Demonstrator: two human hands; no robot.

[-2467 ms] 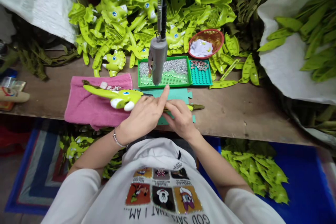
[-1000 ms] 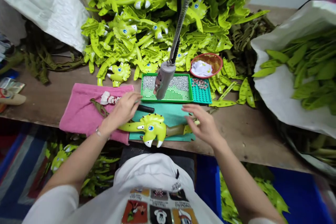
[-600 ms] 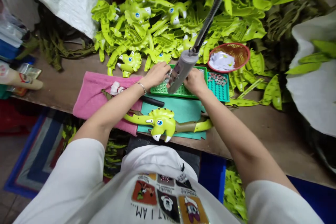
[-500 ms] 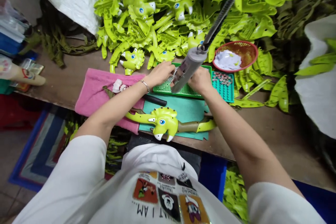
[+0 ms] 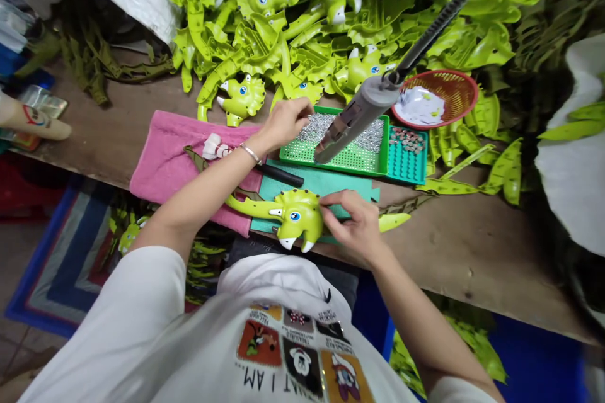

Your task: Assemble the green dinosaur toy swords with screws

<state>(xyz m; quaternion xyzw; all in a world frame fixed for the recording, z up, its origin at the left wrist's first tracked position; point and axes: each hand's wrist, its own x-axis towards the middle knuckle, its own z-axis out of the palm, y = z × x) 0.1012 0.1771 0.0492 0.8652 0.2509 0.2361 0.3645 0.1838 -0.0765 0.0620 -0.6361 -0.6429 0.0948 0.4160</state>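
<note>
A yellow-green triceratops-head toy part with blue eye and white horns lies on a teal mat. At the right edge of its frill, my right hand has thumb and forefinger pinched; whatever is between them is too small to make out. My left hand is at the left end of a green perforated tray of small silvery screws, its fingers drawn together and their contents hidden. A grey power screwdriver hangs over the tray from a coiled cord.
A teal ridged tray of coppery discs adjoins the screw tray. Behind it stands a red basket with white pieces. Green toy shells are heaped at the back. A pink towel and a black-handled tool lie left.
My right hand has left the screw tray and come down toward me to the triceratops head. My left hand has shifted slightly left and up, staying by the tray.
</note>
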